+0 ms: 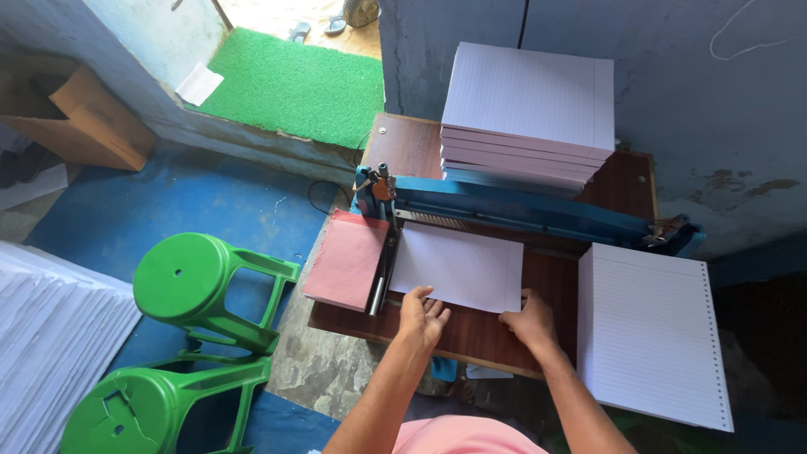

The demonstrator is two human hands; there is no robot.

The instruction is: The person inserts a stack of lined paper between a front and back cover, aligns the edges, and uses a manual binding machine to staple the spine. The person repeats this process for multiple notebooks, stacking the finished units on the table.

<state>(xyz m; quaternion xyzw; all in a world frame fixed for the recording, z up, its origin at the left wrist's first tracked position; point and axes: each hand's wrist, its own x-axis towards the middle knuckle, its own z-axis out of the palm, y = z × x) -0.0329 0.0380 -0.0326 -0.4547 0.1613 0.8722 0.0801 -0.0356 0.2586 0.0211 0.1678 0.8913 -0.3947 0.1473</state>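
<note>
We see thin ruled paper sheets (pixel 458 267), flat, rectangular, on brown wooden table (pixel 471 332) under blue metal punching machine (pixel 521 210). Our left hand (pixel 423 317), right hand (pixel 528 318) rest open, fingertips pressing sheets' near edge.

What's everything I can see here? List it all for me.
Lined sheet: one, white, under the blue machine, both hands on its near edge.
Punching machine: one, blue, across the wooden table.
Paper stacks: white, one behind the machine, one punched at right, one far left.
Pink pad: one, left table edge.
Stools: two, green, on the floor.
Mat: one, green, at the doorway.
Cardboard box: one, brown, upper left.
Left hand, right hand: bare, flat, open.
</note>
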